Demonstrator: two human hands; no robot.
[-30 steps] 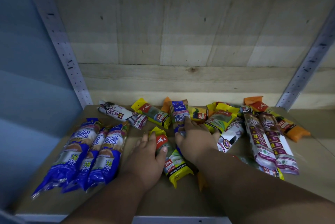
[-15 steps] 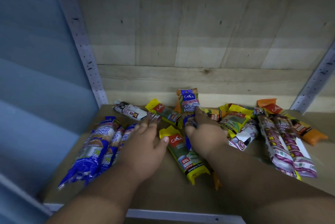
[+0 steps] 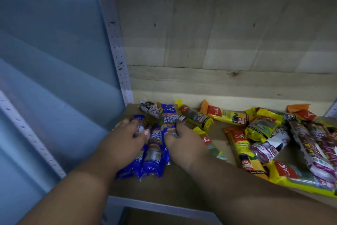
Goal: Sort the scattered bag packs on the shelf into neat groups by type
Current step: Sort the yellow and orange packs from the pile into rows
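Observation:
Several blue bag packs (image 3: 154, 153) lie side by side at the shelf's left end. My left hand (image 3: 125, 139) rests flat on the leftmost of them, fingers spread. My right hand (image 3: 180, 142) grips one more blue pack (image 3: 168, 115) and holds it against the right side of that row. Yellow packs (image 3: 196, 116), orange packs (image 3: 240, 150) and purple-and-white packs (image 3: 310, 144) lie mixed across the middle and right of the wooden shelf board (image 3: 182, 184).
A perforated grey metal upright (image 3: 118, 57) stands at the shelf's left rear corner, with a blue wall (image 3: 54, 60) beyond it. A plank wall (image 3: 228, 42) closes the back. The shelf's front metal edge (image 3: 155, 206) runs under my forearms.
My right hand has carried the blue pack leftward from the middle pile to the blue row. My left hand has moved off the yellow pack onto the blue packs. The view has swung left.

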